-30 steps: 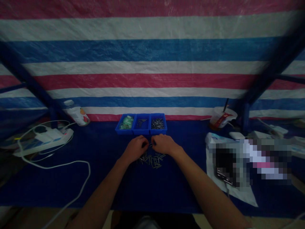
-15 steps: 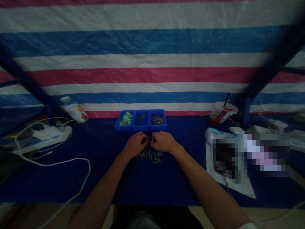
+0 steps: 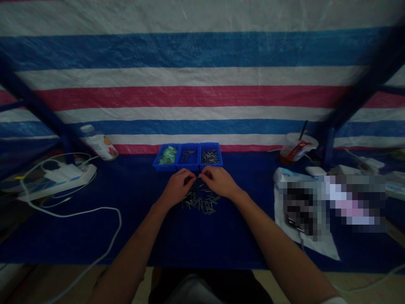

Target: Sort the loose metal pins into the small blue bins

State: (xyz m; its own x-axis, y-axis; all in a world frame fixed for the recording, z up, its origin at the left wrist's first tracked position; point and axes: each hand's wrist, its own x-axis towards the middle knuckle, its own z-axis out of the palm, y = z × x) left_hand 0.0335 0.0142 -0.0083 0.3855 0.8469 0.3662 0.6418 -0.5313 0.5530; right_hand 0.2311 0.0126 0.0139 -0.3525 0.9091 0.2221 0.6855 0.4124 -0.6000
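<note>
My left hand (image 3: 177,185) and my right hand (image 3: 218,180) rest close together on the dark blue table (image 3: 142,228), fingers curled in a pinch toward each other. Between the fingertips lies a thin dark metal piece, too small to name. Under and just in front of both hands sits a loose pile of small metal pins (image 3: 201,202). Behind the hands stand three small blue bins (image 3: 188,156): the left one holds green parts, the middle one a few pins, the right one many metal pieces.
A white power strip (image 3: 60,177) with a cable looping over the table lies at the left, and a bottle (image 3: 99,145) stands behind it. At the right are a drink cup with a straw (image 3: 295,150), a white bag (image 3: 316,249) and blurred items.
Both hands have shifted slightly away from me toward the bins, uncovering more of the pin pile. The camera has tilted down a little.
</note>
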